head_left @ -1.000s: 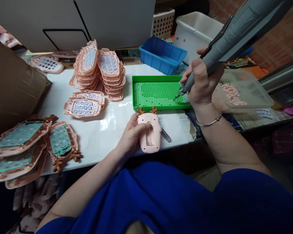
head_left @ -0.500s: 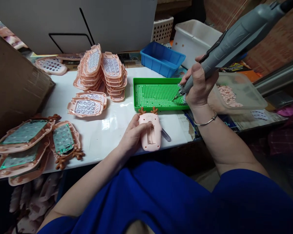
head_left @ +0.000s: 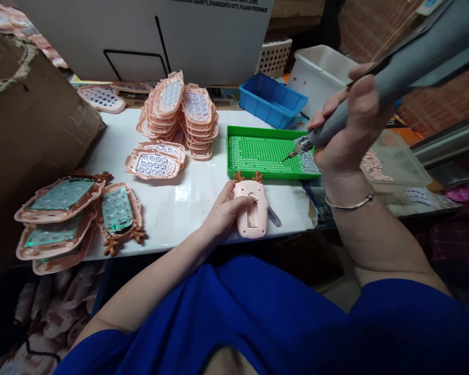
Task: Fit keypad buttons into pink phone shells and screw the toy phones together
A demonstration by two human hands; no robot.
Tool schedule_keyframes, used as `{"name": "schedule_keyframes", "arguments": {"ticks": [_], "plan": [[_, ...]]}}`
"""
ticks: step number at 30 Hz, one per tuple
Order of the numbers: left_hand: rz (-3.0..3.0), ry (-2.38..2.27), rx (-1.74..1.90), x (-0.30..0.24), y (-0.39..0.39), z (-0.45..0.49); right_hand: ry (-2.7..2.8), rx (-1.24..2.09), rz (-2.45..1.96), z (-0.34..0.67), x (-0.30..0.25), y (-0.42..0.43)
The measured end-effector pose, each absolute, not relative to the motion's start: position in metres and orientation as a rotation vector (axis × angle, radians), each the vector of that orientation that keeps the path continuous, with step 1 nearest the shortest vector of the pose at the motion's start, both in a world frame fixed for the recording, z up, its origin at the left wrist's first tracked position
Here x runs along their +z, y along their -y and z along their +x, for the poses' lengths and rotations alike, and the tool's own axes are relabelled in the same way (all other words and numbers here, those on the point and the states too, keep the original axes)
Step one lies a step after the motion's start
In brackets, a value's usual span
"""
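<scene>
My left hand (head_left: 224, 208) grips a pink toy phone (head_left: 251, 221) with brown antlers, its back and open battery slot facing up. The thumb lies across the phone's upper back. My right hand (head_left: 347, 122) is wrapped round a grey electric screwdriver (head_left: 410, 57), held tilted with its bit pointing down and left. That bit is over the green perforated tray (head_left: 258, 173); whether a screw is on its tip I cannot make out. A heap of small screws (head_left: 308, 162) fills the tray's right end. Beside the phone lies a small clear-handled tool (head_left: 274, 216).
Stacks of pink shells with keypads (head_left: 197, 112) stand at the back. Antlered shells with green circuit boards (head_left: 117, 208) lie at left, near a cardboard box (head_left: 42, 104). Behind the tray is a blue bin (head_left: 271, 104); right, a clear container (head_left: 406, 166) holds small pink parts.
The screwdriver and my right hand have moved slightly right and closer to the camera, uncovering more screws. The whole view has shifted, while my left hand still grips the toy phone.
</scene>
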State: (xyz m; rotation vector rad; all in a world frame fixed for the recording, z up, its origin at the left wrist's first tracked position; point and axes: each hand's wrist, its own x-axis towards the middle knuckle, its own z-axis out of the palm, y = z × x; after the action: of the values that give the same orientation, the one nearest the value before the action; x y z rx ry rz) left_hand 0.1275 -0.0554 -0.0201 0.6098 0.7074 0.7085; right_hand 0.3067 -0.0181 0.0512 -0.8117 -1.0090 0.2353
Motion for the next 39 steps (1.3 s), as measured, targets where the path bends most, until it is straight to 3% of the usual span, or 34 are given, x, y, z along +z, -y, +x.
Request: {"name": "schedule_keyframes", "arguments": {"ticks": [8,32,39], "plan": [[0.599,-0.65,0.737,-0.024,0.055,0.127,1.063,0.517,-0.751,0.23,0.063,0.049],[0.674,-0.635,0.756,-0.026,0.059,0.128,1.094,0.755,-0.715,0.233,0.039,0.042],[0.644,-0.724,0.648,-0.01,0.066,0.099,1.089,0.301,-0.765,0.293,0.051,0.026]]}}
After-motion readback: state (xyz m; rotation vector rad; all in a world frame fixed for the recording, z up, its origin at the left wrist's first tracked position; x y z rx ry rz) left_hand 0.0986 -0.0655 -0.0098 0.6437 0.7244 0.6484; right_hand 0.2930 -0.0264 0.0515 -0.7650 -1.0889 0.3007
